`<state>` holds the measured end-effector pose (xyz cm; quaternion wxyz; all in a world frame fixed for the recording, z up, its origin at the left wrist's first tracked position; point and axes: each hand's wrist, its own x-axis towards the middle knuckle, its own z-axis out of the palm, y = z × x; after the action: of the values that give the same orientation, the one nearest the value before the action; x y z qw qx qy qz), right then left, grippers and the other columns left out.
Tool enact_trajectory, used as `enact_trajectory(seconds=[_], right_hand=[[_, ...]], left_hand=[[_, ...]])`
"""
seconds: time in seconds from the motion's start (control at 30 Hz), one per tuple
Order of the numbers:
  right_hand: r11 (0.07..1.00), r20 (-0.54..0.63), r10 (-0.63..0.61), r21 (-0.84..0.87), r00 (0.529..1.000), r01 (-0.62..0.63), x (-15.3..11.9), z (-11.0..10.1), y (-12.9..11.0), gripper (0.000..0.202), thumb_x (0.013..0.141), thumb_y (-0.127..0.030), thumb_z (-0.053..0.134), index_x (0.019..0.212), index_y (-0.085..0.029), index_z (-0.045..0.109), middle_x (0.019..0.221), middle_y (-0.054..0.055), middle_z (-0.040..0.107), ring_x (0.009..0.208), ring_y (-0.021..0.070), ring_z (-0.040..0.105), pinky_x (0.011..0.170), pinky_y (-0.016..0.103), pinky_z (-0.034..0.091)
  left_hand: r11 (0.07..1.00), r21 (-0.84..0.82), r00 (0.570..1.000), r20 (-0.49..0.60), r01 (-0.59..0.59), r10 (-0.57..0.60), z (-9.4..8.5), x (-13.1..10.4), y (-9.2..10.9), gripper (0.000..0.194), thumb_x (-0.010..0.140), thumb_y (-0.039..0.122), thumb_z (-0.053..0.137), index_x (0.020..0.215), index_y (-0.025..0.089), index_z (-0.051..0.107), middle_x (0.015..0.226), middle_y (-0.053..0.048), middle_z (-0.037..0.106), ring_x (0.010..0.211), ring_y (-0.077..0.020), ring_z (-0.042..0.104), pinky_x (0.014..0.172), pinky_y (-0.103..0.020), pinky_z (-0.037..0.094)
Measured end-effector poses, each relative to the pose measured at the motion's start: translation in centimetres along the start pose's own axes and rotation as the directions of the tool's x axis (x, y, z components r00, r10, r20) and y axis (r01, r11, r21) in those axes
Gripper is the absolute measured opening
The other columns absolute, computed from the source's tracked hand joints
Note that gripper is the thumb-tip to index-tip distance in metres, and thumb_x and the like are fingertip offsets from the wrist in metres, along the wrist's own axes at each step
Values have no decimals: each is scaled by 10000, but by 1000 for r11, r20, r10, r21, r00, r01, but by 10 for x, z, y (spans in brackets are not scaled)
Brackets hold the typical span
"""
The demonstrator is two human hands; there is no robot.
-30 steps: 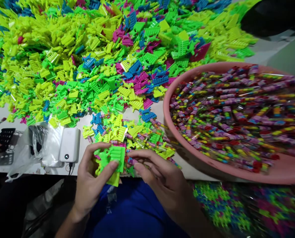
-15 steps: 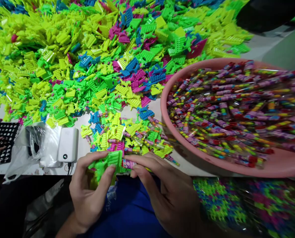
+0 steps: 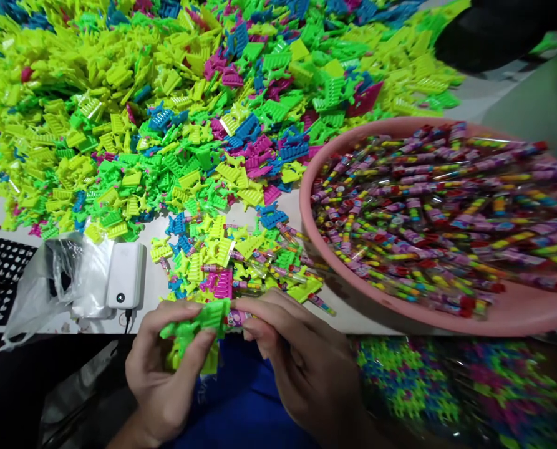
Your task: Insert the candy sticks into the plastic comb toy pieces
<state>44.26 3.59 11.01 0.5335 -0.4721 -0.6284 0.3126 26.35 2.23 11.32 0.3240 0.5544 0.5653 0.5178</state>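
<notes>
Between the thumb and fingers of my left hand [image 3: 161, 374] is a bright green plastic toy piece [image 3: 215, 315], ridged on one side. A yellow piece [image 3: 211, 360] shows below it. My right hand [image 3: 306, 362] pinches a small candy tube [image 3: 235, 318] with a purple label, its end against the green piece's right edge. Whether the tube sits inside the piece I cannot tell. Just beyond my hands lies a small heap of yellow, green, blue and pink toy pieces [image 3: 224, 252], mixed with more candy tubes [image 3: 322, 304].
A large pile of toy pieces [image 3: 142, 81] covers the back of the white table [image 3: 353, 315]. On the right stands a pink tub [image 3: 309, 224] full of candy tubes. To the left are a white power bank [image 3: 125, 274], clear plastic bags [image 3: 48, 293] and a dotted black cloth [image 3: 7, 259].
The view has shifted slightly. Both hands appear a little lower and further left, still holding the green piece and tube together. Another person's fingers have mostly withdrawn from the dotted cloth.
</notes>
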Motion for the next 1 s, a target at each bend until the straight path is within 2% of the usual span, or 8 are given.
enact_trajectory(seconds=[0.1,0.2,0.3,0.4,0.57,0.7,0.9,1.0], right_hand=[[992,42,41,114,998,-45,3,-3,3,295,1105,-84,598,1213,-265,804,984,27,878,843,191,829,859,322,682],[975,98,93,191,991,-110,9,-9,5,268,1092,-107,657,1161,-290,840,882,-12,860,792,182,825,750,281,668],[983,64,97,152,993,-106,12,-14,8,271,1060,-87,698,1147,-299,843,960,-21,883,872,171,845,815,259,681],[996,-21,22,82,1000,-20,10,-14,11,313,1029,-44,683,1177,-288,813,1061,-6,884,986,160,847,913,250,683],[1000,-51,-3,3,999,4,5,-7,14,306,1031,-39,664,1177,-286,769,1083,6,869,1024,162,842,965,272,687],[999,-42,-22,-32,999,21,5,-6,14,298,1034,-42,656,1190,-281,742,1080,19,848,1025,179,830,949,289,689],[981,131,-52,-177,990,75,7,-11,14,575,1096,-106,595,1643,-280,548,1372,87,835,1204,253,810,1096,391,661],[970,219,-55,-220,974,105,11,-14,14,669,1132,-125,542,1761,-325,435,1261,55,849,1087,253,811,990,370,682]], left_hand=[[996,-25,996,14,83,-83,-5,0,-9,128,955,255,908,1064,261,843,1009,-37,835,958,-228,836,837,-301,706],[982,-121,986,94,147,-136,-8,6,-22,211,958,322,909,1146,259,838,1050,-58,830,985,-241,816,835,-307,689],[955,-164,962,158,248,-223,-7,16,-29,457,944,452,929,1341,264,803,1134,-78,835,1024,-240,799,869,-292,654],[915,-188,928,183,356,-324,-3,17,-28,643,868,620,954,1365,238,812,1292,-124,823,1171,-290,783,1007,-340,628],[785,-317,845,140,532,-516,0,-2,-17,646,895,683,877,1356,232,834,1373,-170,822,1361,-439,751,1142,-533,617],[769,-354,838,97,533,-537,-2,-12,-15,643,887,732,855,1302,241,846,1329,-174,842,1298,-466,792,1072,-579,667],[751,-275,789,44,600,-613,1,-8,-13,562,868,663,936,1167,189,894,1157,-138,892,982,-331,859,833,-398,703],[793,-204,807,-23,574,-590,1,-5,-12,540,826,631,983,1093,167,917,1118,-124,901,1012,-315,855,875,-352,694]])
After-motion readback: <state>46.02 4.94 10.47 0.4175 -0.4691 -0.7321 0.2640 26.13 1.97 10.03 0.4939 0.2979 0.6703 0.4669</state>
